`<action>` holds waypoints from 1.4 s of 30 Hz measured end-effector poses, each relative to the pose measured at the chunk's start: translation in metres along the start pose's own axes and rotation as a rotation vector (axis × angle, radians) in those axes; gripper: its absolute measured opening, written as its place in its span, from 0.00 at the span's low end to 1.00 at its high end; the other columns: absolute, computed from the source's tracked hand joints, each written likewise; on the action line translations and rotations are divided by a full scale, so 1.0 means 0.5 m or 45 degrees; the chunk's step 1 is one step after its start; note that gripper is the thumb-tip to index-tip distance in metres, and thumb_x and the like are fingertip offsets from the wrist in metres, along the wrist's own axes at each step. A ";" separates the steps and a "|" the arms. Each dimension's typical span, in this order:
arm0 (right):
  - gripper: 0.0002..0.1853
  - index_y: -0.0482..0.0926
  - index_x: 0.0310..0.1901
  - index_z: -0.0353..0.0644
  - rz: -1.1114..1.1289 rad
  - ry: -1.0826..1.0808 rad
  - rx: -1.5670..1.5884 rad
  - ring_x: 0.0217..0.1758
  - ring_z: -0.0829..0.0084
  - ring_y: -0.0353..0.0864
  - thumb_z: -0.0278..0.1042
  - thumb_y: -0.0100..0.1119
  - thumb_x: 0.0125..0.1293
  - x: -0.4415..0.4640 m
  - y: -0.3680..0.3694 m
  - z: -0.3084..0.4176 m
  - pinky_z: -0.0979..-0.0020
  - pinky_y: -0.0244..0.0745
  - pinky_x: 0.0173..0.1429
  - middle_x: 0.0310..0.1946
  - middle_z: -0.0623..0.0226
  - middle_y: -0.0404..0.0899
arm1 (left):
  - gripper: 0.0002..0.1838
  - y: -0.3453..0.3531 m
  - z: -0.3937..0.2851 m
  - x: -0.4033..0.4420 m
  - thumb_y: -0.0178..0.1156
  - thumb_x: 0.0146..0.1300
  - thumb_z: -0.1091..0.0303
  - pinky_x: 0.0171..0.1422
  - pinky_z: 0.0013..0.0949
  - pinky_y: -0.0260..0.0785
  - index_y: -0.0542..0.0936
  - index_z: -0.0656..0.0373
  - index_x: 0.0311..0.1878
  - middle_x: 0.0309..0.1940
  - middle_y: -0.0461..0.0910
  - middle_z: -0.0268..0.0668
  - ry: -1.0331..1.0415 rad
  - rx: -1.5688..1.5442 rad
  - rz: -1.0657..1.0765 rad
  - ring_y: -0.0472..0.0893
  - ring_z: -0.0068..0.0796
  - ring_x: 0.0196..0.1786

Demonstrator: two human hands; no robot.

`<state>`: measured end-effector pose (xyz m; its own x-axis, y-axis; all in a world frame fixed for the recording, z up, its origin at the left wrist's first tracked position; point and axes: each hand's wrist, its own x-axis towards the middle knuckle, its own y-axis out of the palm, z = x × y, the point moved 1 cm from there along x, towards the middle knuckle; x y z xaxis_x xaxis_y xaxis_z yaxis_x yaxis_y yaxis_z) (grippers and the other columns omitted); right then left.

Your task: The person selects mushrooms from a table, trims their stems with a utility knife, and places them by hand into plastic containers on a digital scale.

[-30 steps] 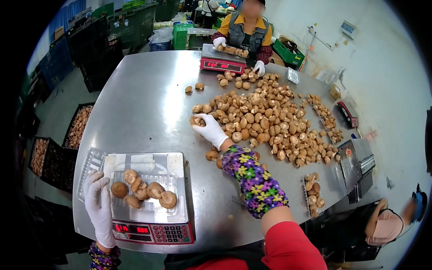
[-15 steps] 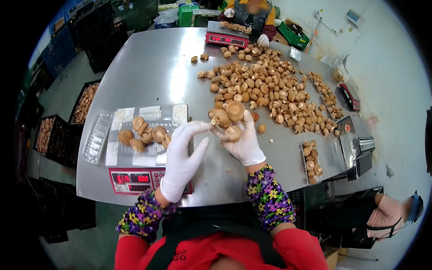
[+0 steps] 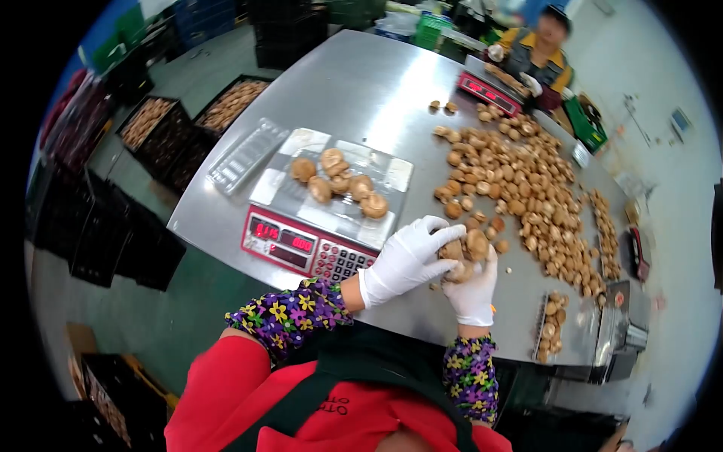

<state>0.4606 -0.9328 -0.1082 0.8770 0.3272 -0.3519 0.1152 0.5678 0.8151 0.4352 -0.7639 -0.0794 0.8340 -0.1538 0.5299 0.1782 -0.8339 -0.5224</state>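
White gloves cover both hands. My right hand holds several brown mushrooms at the right of the near scale. Closed against the left side of the same mushrooms is my left hand, fingers bent toward them. On the scale sits a clear plastic tray with several mushrooms in it. Its red display seems to read 0.115 and 0.00. An empty clear tray lies left of the scale. A large mushroom pile spreads over the metal table beyond my hands.
Across the metal table, a co-worker stands at another red scale. Filled trays lie at the right, near a metal machine. Black crates of mushrooms stand on the floor at the left.
My right hand has come back from the pile with mushrooms. My left hand has left the scale's left side and joined it at the mushrooms. The view has turned and shifted.
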 end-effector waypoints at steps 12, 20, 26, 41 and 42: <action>0.24 0.76 0.60 0.50 -0.042 0.060 -0.435 0.41 0.75 0.76 0.53 0.48 0.70 0.067 0.030 0.013 0.75 0.70 0.37 0.40 0.72 0.79 | 0.28 -0.319 0.308 -0.144 0.66 0.62 0.57 0.62 0.45 0.67 0.73 0.59 0.63 0.53 0.77 0.48 -0.259 0.845 -0.523 0.75 0.51 0.58; 0.18 0.78 0.53 0.40 0.263 -0.199 -1.306 0.34 0.81 0.78 0.43 0.45 0.76 0.179 0.203 -0.037 0.81 0.69 0.31 0.40 0.70 0.81 | 0.28 -0.374 0.255 -0.047 0.66 0.61 0.55 0.67 0.44 0.67 0.75 0.55 0.63 0.58 0.76 0.46 0.032 0.681 -0.383 0.75 0.49 0.61; 0.14 0.79 0.54 0.52 0.207 -0.941 -2.431 0.42 0.52 0.83 0.41 0.51 0.70 0.249 0.180 -0.103 0.57 0.77 0.48 0.43 0.53 0.80 | 0.22 -0.346 0.258 0.012 0.65 0.62 0.59 0.61 0.40 0.69 0.79 0.53 0.59 0.51 0.78 0.41 -0.039 0.455 0.092 0.78 0.44 0.54; 0.23 0.71 0.62 0.37 0.388 -0.104 -0.944 0.42 0.76 0.73 0.31 0.55 0.65 0.206 0.228 -0.040 0.73 0.72 0.50 0.42 0.68 0.72 | 0.15 -0.392 0.301 0.025 0.67 0.60 0.58 0.51 0.41 0.74 0.81 0.50 0.48 0.38 0.83 0.38 -0.362 0.673 -0.366 0.82 0.41 0.44; 0.24 0.71 0.62 0.38 0.474 -0.196 -1.156 0.43 0.76 0.74 0.30 0.56 0.64 0.208 0.231 -0.050 0.73 0.72 0.51 0.42 0.68 0.73 | 0.15 -0.393 0.305 0.019 0.67 0.60 0.58 0.51 0.41 0.74 0.81 0.50 0.48 0.38 0.83 0.38 -0.365 0.678 -0.371 0.82 0.41 0.44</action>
<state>0.5534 -0.8144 -0.0618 0.8429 0.5373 -0.0291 -0.5247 0.8327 0.1769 0.4877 -0.5205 -0.0735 0.8052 0.2467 0.5392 0.5894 -0.4330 -0.6820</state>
